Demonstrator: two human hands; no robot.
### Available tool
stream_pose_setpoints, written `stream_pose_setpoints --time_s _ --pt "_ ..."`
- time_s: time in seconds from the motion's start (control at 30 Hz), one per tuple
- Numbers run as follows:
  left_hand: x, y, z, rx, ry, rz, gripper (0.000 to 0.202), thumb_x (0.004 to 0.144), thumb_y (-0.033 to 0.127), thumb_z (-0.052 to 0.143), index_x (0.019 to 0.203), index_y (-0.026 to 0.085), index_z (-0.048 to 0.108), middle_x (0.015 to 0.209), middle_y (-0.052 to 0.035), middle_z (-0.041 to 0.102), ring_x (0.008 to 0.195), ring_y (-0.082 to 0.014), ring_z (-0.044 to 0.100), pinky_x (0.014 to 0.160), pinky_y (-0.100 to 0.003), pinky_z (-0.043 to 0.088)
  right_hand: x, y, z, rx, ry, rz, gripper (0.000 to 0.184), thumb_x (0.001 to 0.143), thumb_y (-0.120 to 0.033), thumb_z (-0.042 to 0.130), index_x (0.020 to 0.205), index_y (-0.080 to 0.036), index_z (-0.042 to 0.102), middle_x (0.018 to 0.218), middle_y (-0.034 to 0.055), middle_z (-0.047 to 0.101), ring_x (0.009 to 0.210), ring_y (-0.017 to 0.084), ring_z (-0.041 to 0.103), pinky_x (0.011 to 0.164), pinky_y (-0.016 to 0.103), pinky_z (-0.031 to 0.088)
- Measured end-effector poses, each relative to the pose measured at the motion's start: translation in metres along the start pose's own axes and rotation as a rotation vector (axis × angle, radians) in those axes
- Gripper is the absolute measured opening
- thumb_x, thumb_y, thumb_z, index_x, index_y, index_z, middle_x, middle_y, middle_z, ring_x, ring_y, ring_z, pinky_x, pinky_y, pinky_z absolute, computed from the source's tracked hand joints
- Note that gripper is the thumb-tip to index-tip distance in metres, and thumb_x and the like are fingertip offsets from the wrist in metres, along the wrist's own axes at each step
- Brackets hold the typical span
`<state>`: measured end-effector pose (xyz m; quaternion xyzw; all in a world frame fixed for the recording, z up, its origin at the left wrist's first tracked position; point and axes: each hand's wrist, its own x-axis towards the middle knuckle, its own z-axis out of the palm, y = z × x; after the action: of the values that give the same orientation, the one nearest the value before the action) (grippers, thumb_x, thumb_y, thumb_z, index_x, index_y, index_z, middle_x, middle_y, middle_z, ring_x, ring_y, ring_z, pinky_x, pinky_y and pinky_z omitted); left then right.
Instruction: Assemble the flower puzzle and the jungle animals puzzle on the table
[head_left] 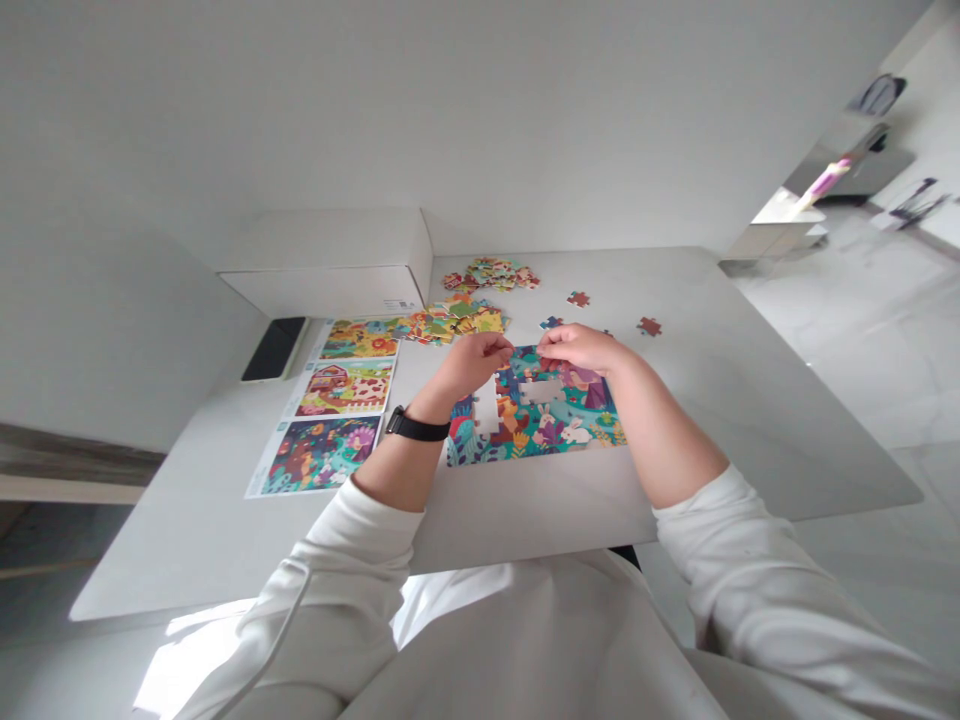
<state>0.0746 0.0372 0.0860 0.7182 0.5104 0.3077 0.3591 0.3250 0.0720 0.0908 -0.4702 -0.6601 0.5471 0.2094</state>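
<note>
A partly assembled jigsaw puzzle [577, 435] with rabbits, a fox and leaves lies before me, with gaps at its left and upper middle. My left hand [480, 360], a dark band on its wrist, is over the upper left of the puzzle, fingertips pinched together. My right hand [579, 348] is at the top edge, its thumb and fingers closed close to the picture. Whatever lies between the fingertips of either hand is too small to make out. A blue puzzle piece [551, 323] lies just beyond my right fingers.
Left of the puzzle lies a reference sheet [259, 478] with three printed pictures, and a phone [274, 349] beyond it. Loose pieces form a nearer pile [457, 320] and a farther pile [495, 272]. Reddish pieces [649, 327] lie right. A white box [322, 290] stands against the wall.
</note>
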Motion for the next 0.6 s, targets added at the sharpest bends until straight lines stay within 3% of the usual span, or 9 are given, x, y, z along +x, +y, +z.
stream_pose_setpoints --time_s 0.4,0.6 --pt "0.0001 -0.0013 0.0019 0.026 -0.027 -0.010 0.026 0.087 0.044 0.071 0.092 0.020 0.079 0.083 -0.0044 0.078 0.077 -0.0200 0.069 0.072 -0.030 0.052 0.0027 0.0019 -0.0017 -0.045 0.045 -0.015 0.034 0.076 -0.052 0.089 0.079 -0.023 0.073 0.074 0.0000 0.074 0.069 0.017 0.064 0.068 0.028 0.049" --pt "-0.0054 -0.0009 0.0072 -0.075 -0.232 -0.036 0.024 0.081 0.037 0.074 0.099 0.022 0.081 0.090 -0.0039 0.083 0.082 -0.0220 0.077 0.073 -0.030 0.058 0.0060 0.0083 -0.0032 -0.122 0.076 -0.040 0.034 0.077 -0.054 0.086 0.081 -0.023 0.073 0.073 -0.0008 0.071 0.066 0.016 0.060 0.066 0.028 0.045"
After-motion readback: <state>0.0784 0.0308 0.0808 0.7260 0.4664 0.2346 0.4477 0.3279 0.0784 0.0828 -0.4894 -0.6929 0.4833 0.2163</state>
